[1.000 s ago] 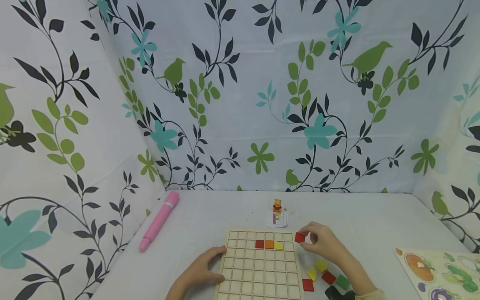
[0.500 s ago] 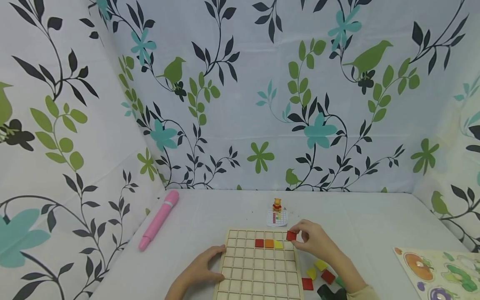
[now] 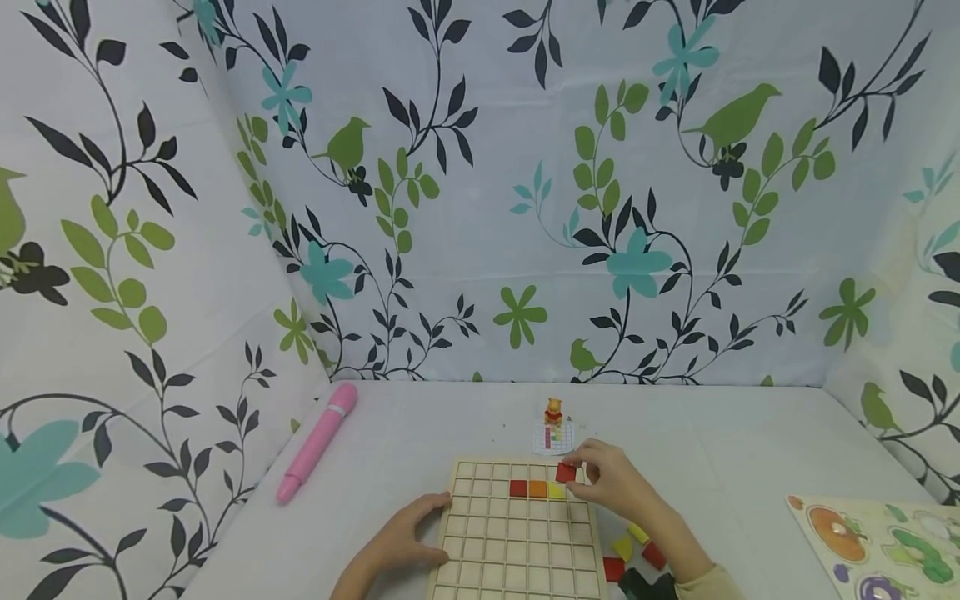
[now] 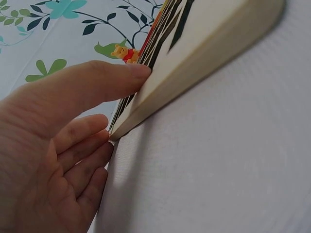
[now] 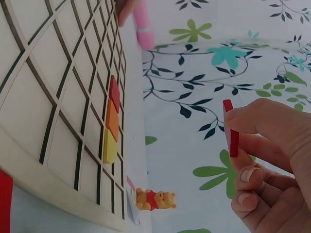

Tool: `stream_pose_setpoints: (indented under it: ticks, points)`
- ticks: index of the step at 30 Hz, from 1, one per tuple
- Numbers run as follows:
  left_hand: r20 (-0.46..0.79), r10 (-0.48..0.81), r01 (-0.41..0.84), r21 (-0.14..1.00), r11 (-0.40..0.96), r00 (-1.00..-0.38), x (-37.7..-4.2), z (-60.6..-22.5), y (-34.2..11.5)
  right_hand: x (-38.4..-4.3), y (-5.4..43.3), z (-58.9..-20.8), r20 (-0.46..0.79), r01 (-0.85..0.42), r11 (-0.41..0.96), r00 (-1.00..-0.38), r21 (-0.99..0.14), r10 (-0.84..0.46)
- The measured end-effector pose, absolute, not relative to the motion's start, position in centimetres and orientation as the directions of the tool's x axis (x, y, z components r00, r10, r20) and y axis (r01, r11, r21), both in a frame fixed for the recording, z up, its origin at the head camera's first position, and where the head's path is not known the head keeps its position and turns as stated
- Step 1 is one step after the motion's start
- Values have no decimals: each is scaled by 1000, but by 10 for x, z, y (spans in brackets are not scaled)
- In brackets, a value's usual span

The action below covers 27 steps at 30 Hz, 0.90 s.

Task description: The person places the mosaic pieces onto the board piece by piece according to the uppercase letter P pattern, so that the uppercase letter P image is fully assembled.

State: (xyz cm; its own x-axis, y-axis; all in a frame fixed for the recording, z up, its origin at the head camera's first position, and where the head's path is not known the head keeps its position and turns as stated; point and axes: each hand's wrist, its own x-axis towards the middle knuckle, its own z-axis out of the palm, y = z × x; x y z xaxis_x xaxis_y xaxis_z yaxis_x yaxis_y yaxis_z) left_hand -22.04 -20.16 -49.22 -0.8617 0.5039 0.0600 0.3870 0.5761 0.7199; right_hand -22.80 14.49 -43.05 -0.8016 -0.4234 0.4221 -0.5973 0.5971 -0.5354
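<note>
My right hand (image 3: pixel 611 477) pinches a red square tile (image 3: pixel 566 472) between thumb and fingers, above the upper right part of the wooden grid board (image 3: pixel 517 527). The right wrist view shows this tile (image 5: pixel 231 128) edge-on, apart from the board. A red tile (image 3: pixel 518 488), an orange tile (image 3: pixel 537 489) and a yellow tile (image 3: pixel 557 490) sit side by side in one row of cells. My left hand (image 3: pixel 401 537) rests against the board's left edge, thumb and fingers spread apart. In the left wrist view its thumb (image 4: pixel 97 87) touches the board's rim.
Loose red, yellow and dark pieces (image 3: pixel 624 547) lie right of the board, partly hidden by my right forearm. Behind it are a small bear figure (image 3: pixel 553 411) and a card with a coloured grid (image 3: pixel 551 437). A pink tube (image 3: pixel 318 442) lies left, a vegetable puzzle board (image 3: pixel 877 546) right.
My right hand has carried the red tile leftward, from beside the board's right edge to over its upper right cells. The left hand has stayed at the board's edge.
</note>
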Motion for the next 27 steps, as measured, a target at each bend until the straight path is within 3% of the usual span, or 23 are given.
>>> stream_pose_setpoints:
  ticks: [9, 27]
  points:
    - [62, 504, 389, 717, 578, -862, -219, -492, -202, -234, 133, -432, 447, -636, 559, -772, -532, -452]
    - [70, 502, 390, 724, 569, -862, -219, -492, -201, -247, 106, -448, 333, -658, 512, -737, -552, -588]
